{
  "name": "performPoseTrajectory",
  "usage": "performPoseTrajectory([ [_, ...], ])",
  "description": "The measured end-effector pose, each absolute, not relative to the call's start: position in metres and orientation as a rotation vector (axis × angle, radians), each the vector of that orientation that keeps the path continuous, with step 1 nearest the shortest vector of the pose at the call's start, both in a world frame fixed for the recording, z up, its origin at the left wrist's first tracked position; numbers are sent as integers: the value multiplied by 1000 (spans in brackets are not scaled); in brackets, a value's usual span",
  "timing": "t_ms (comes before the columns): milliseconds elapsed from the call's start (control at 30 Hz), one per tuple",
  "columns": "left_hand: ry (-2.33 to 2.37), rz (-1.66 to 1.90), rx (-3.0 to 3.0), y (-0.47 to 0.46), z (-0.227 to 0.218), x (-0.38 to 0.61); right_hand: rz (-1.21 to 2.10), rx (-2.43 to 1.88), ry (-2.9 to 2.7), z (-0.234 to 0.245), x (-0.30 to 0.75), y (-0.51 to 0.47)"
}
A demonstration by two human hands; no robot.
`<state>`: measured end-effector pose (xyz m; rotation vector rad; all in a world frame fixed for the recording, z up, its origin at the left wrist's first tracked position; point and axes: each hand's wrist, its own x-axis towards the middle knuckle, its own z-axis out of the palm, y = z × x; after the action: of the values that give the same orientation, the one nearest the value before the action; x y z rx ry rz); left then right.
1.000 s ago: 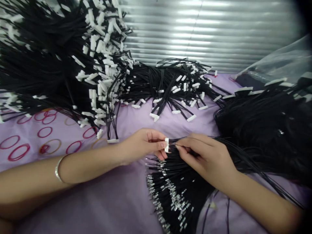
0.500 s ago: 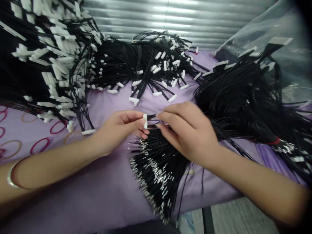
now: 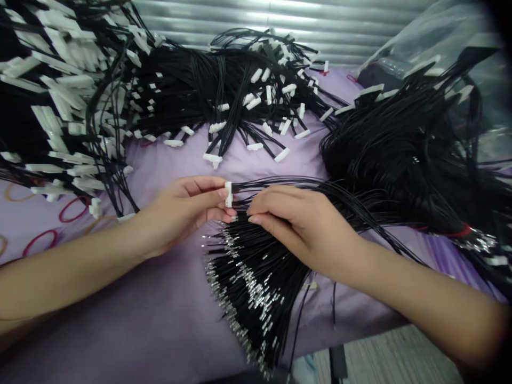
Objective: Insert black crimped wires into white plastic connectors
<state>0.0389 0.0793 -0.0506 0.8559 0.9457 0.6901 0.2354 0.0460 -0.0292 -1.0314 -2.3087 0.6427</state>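
Between the thumb and fingers of my left hand point(image 3: 196, 205) is a small white connector housing point(image 3: 228, 194), held upright. Several black wires point(image 3: 272, 182) run from its right side toward the large bundle. My right hand point(image 3: 304, 224) is closed in a pinch just right of the housing, on a thin black wire that its fingertips mostly cover. Beneath both hands, a fan of loose black wires point(image 3: 256, 256) spreads over the cloth, bare metal terminals point(image 3: 256, 290) at their ends.
Wire harnesses with white connectors are heaped at the left point(image 3: 60, 96) and along the back point(image 3: 192, 85). A thick black wire bundle point(image 3: 384, 154) lies right, near a clear plastic bag point(image 3: 412, 37). Rubber bands point(image 3: 40, 242) lie on the purple cloth point(image 3: 160, 309).
My right hand has moved off the wires at the housing and now pinches slightly lower. Those wires now show in an arc above it. The view has shifted a little.
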Motion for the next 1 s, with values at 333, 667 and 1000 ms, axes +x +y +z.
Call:
performPoseTrajectory([
  [333,910,597,960,79,-47,37,757,-1252,-2059,-21,232,43],
  [667,923,586,973,78,-49,37,646,-1176,-2044,-17,235,44],
  [1000,976,566,1037,78,-48,37,627,-1383,-2139,-32,230,48],
])
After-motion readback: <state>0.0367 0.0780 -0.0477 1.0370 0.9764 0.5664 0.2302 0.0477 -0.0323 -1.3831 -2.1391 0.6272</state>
